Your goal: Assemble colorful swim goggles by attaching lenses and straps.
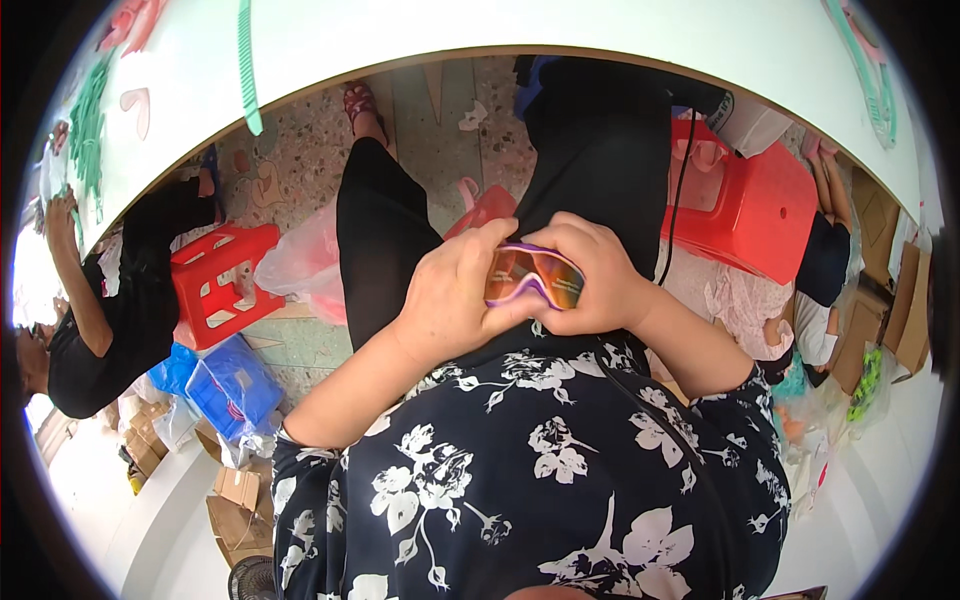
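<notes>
Both my hands hold a pair of goggles (pixel 535 276) with a purple and white frame and an orange mirrored lens, in front of my lap. My left hand (pixel 455 295) grips its left end, thumb along the top rim. My right hand (pixel 590 275) closes over the right end, fingers curled over the frame. I wear a dark floral top (pixel 530 470) and black trousers (pixel 385 230).
A white table edge (pixel 560 25) curves above with green strips (pixel 247 60) on it. Red plastic stools stand at left (pixel 220 280) and right (pixel 745 200). A blue bag (pixel 235 385), cardboard boxes (pixel 240 500) and a seated person (pixel 100 320) are left.
</notes>
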Demonstrator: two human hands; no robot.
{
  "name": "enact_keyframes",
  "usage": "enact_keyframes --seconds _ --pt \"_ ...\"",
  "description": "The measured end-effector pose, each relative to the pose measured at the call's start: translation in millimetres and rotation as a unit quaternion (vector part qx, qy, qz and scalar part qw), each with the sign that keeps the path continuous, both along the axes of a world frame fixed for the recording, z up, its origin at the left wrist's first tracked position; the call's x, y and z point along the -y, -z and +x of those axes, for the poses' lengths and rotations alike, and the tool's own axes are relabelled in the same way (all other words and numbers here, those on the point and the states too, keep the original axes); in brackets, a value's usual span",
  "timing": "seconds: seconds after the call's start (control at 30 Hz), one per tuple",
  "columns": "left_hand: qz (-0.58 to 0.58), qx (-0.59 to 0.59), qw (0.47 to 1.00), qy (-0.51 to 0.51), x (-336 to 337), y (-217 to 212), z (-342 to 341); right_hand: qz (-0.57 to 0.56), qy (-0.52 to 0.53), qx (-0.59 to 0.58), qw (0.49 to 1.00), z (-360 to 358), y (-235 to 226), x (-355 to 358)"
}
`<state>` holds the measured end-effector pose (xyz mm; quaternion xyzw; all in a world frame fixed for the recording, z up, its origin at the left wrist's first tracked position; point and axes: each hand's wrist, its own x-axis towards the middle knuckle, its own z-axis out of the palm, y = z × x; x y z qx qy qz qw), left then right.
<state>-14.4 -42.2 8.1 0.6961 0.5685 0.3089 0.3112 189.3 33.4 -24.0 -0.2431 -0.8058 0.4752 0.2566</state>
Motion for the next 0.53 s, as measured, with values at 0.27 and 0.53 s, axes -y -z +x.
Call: enact_keyframes --seconds 0.27,0.53 --pt "-0.058 0.004 0.996 0.061 15.7 -11.4 -24.0 0.049 0.024 -0.022 0.998 8.8 -7.0 15.5" --pt "-0.065 -0.001 0.996 0.068 26.3 -14.2 -26.4 -0.010 0.028 0.043 0.999 23.3 -16.7 32.9"
